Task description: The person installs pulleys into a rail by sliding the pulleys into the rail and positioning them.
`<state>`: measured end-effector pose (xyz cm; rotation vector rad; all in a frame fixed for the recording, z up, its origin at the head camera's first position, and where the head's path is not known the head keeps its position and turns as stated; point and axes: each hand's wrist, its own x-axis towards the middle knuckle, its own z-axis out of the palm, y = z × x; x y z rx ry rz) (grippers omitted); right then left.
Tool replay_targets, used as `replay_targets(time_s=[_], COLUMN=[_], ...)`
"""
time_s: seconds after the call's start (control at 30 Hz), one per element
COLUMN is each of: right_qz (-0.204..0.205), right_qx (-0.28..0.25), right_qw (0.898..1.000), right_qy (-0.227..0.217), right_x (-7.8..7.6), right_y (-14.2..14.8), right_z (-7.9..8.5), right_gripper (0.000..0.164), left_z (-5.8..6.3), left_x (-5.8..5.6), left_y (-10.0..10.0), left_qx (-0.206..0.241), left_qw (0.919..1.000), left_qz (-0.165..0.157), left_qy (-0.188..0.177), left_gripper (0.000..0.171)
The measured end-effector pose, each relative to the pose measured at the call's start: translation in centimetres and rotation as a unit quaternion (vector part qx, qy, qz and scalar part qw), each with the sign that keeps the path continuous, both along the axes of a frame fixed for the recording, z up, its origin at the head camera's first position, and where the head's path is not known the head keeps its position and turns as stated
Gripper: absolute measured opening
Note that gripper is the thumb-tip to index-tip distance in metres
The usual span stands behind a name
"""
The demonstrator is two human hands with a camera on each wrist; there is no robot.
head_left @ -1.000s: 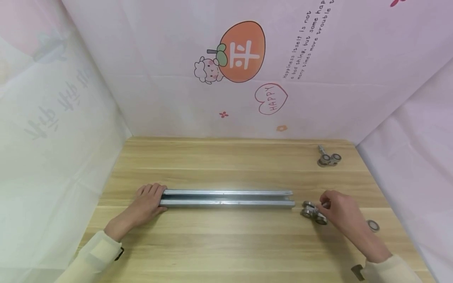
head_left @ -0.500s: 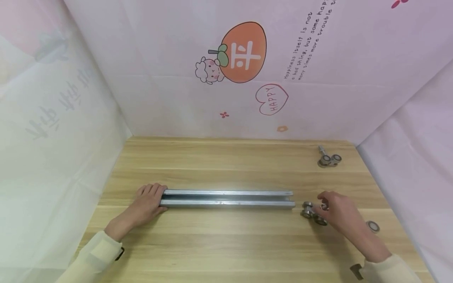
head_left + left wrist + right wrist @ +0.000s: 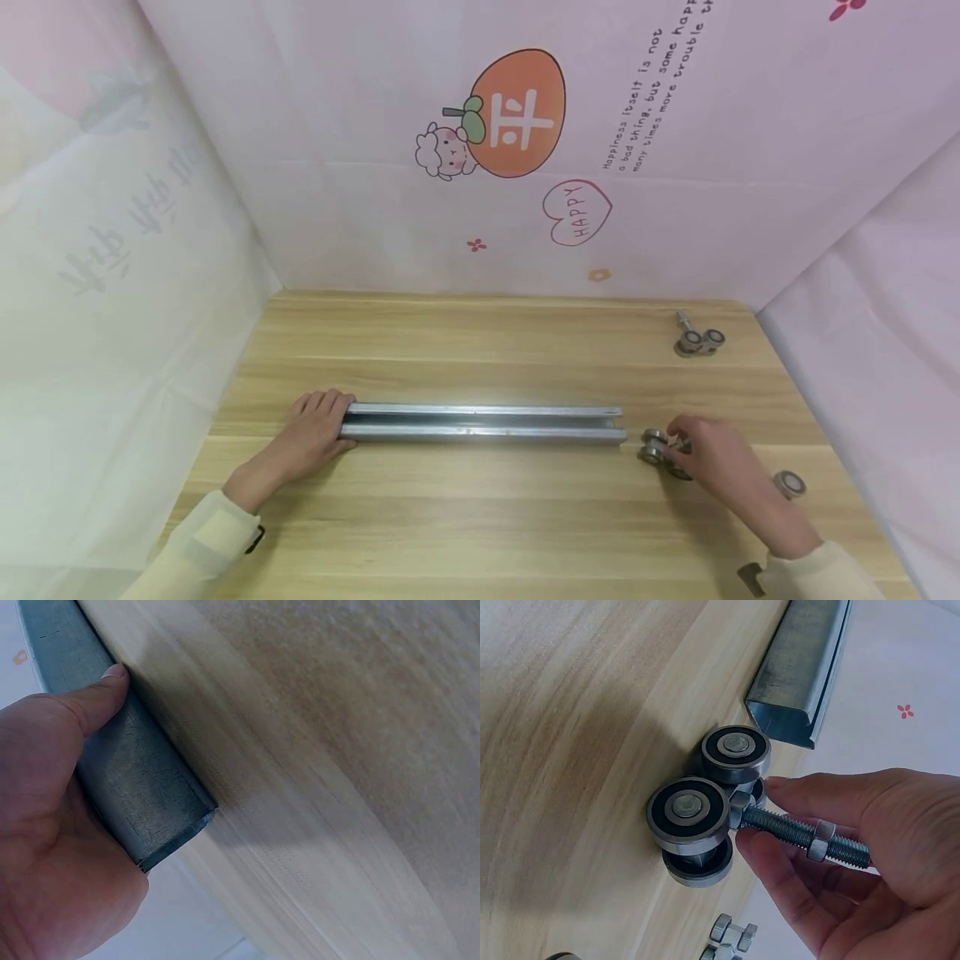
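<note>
A silver metal channel rail (image 3: 480, 432) lies lengthwise on the wooden table, its slot facing up. My left hand (image 3: 318, 427) grips the rail's left end; in the left wrist view the thumb presses along the side of the rail (image 3: 146, 784). Just off the rail's right end stands a roller trolley (image 3: 654, 450) with black-faced wheels. My right hand (image 3: 716, 458) pinches it between thumb and fingers at the base of its threaded bolt (image 3: 776, 825). That bolt carries a nut and points back toward the palm. Part of the trolley is hidden behind the fingers in the head view.
A second roller trolley (image 3: 697, 342) lies near the table's far right corner. Another wheeled piece (image 3: 790, 483) sits right of my right forearm, partly covered by it. Printed cloth walls (image 3: 360, 225) enclose the table (image 3: 465, 533) at the back and both sides.
My right hand's fingers have shifted slightly on the trolley, nearer its wheels. The trolley stays almost in place, and the left hand and rail have not moved.
</note>
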<state>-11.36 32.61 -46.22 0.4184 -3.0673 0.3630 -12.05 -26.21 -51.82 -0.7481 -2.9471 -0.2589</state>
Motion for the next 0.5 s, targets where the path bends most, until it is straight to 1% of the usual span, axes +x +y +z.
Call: replay_targets(time_s=[0.17, 0.5], right_qz=[0.008, 0.007], right_qx=[0.002, 0.0], right_qw=[1.0, 1.0], right_qy=[0.013, 0.008], right_x=[0.18, 0.17], right_y=[-0.03, -0.08], right_z=[-0.05, -0.15], right_gripper=[0.025, 0.02], left_z=[-0.12, 0.08], left_x=[0.03, 0.11], left_y=[-0.02, 0.0], left_qx=[0.002, 0.004], left_qw=[1.0, 1.0], left_qz=[0.001, -0.002], left_qy=[0.0, 0.001], left_gripper=[0.061, 0.062])
